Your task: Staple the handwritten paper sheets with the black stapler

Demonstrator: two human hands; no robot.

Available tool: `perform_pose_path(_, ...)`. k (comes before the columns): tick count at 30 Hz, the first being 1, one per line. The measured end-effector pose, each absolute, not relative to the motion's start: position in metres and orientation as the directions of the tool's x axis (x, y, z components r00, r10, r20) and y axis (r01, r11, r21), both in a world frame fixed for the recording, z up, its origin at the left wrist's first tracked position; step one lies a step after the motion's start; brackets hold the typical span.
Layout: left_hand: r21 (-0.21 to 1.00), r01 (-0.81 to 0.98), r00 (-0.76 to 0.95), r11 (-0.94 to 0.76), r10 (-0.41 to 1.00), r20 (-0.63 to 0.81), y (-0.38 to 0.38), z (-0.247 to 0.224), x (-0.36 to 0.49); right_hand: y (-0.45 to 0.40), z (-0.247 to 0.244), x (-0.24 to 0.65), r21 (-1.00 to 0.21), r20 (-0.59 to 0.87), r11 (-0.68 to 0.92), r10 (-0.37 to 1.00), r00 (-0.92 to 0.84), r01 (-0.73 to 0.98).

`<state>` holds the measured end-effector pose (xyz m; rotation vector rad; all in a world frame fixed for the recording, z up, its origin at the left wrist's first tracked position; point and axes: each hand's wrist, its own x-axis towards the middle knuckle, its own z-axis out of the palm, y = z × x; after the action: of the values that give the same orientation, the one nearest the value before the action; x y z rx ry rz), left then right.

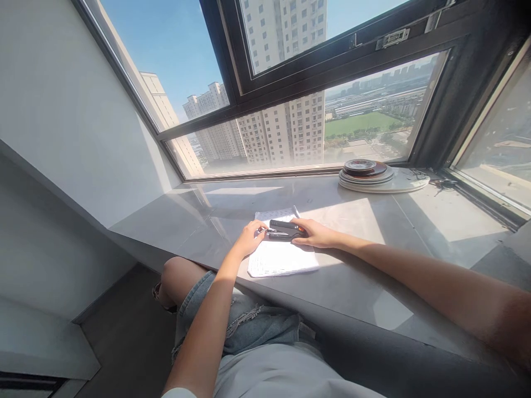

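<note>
A black stapler (pixel 282 230) with an orange spot lies sideways above a stack of white papers (pixel 284 260) on the grey windowsill. My right hand (pixel 313 233) is wrapped round its right end. At its left end, my left hand (pixel 250 237) has the fingers closed together near the stapler's tip; what they pinch, if anything, is too small to make out. The papers lie near the sill's front edge, their upper part showing printed lines behind the stapler.
Stacked plates (pixel 365 174) stand by the window at the back right, with keys (pixel 443 183) beside them. The sill (pixel 332 287) drops off at its front edge, above my legs. A dark window frame (pixel 290 91) rises behind.
</note>
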<state>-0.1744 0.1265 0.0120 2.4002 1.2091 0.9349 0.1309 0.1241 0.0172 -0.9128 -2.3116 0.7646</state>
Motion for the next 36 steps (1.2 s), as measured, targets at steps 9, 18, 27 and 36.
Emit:
perform_pose_path(9,0.540,0.600,0.368,-0.590,0.804,0.467,0.128,0.010,-0.176,0.126,0.015,0.131,-0.650,0.269,0.621,0.727,-0.632,0.438)
perform_pose_path(18,0.633,0.648,0.236,-0.424,0.902,0.362,0.133,0.003,-0.181,0.127,0.014,0.131,-0.631,0.264,0.631,0.722,-0.640,0.451)
perform_pose_path(27,0.554,0.588,0.492,-0.589,0.804,0.334,0.124,0.011,-0.172,0.126,0.013,0.130,-0.622,0.292,0.650,0.710,-0.641,0.437)
perform_pose_path(36,0.569,0.464,0.610,-0.678,0.711,0.350,0.128,0.002,-0.169,0.126,0.011,0.128,-0.558,0.353,0.727,0.644,-0.679,0.399)
